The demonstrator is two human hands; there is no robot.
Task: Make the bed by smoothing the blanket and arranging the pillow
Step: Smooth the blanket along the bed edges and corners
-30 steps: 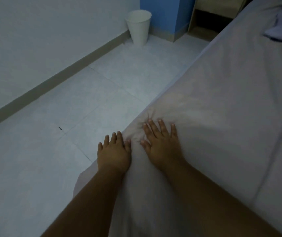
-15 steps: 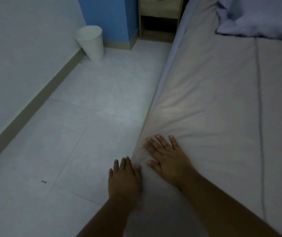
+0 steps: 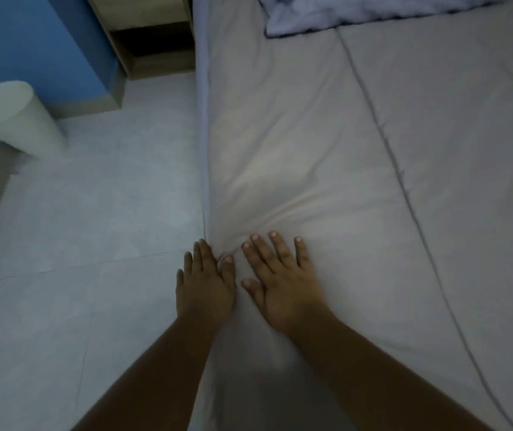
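Observation:
A grey blanket (image 3: 326, 144) covers the bed on the right and has a stitched seam running lengthwise. My right hand (image 3: 280, 281) lies flat on it near the bed's left edge, fingers straight and spread, with small creases fanning out ahead of the fingertips. My left hand (image 3: 205, 284) presses with straight fingers against the side of the blanket at the bed's edge, right beside the other hand. A crumpled pale-blue pillow or cover (image 3: 357, 14) lies at the head of the bed, partly cut off by the top of the view.
Pale tiled floor (image 3: 77, 244) runs along the bed's left side. A white waste bin (image 3: 12, 119) stands by the wall at the left. A wooden bedside cabinet (image 3: 152, 42) and a blue wall panel (image 3: 31, 38) are at the far end.
Both hands have slid forward along the bed's edge toward the head of the bed. The view has swung so the bed runs straighter ahead, and the bin now sits far left.

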